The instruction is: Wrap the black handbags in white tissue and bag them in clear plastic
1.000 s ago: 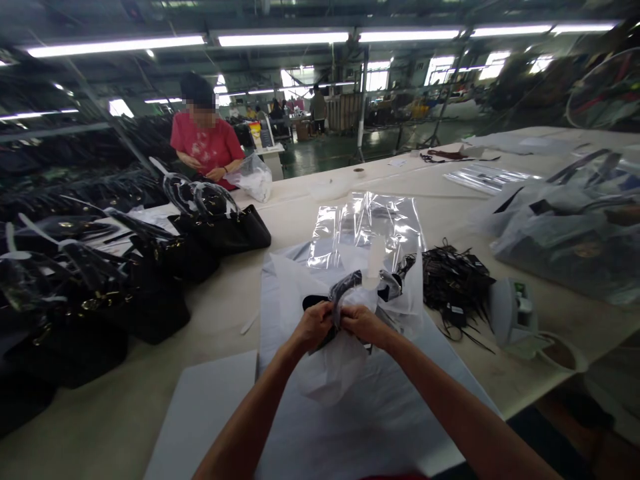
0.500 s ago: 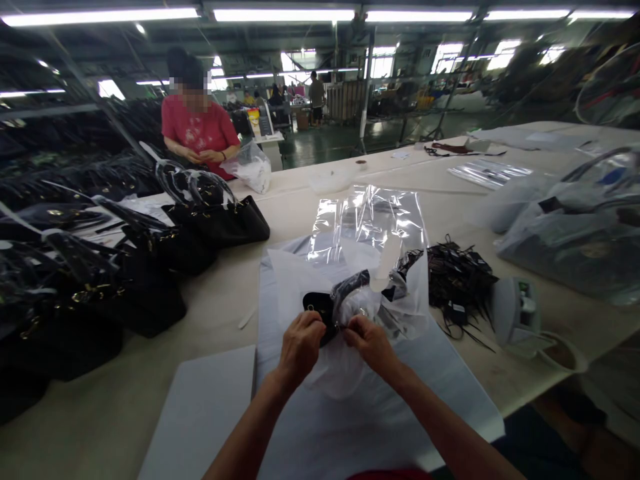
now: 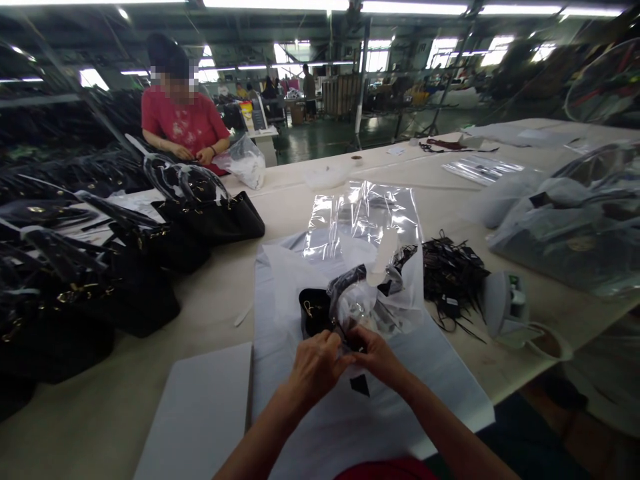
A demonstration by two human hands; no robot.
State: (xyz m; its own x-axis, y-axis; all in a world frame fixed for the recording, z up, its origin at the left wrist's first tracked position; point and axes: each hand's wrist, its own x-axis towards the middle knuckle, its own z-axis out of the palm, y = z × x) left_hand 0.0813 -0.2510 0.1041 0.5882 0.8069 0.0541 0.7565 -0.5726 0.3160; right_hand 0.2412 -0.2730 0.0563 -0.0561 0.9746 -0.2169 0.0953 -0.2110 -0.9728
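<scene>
Black piece now shows below 2 hands | closer together at bag | pinch: cannot tell

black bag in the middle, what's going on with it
The person's left hand and right hand are close together at the near side of the black bag, by a film-wrapped handle; what they grip is hidden. White wrapping lies around the bag. Black tags are piled to the right; other black handbags stand to the left.
</scene>
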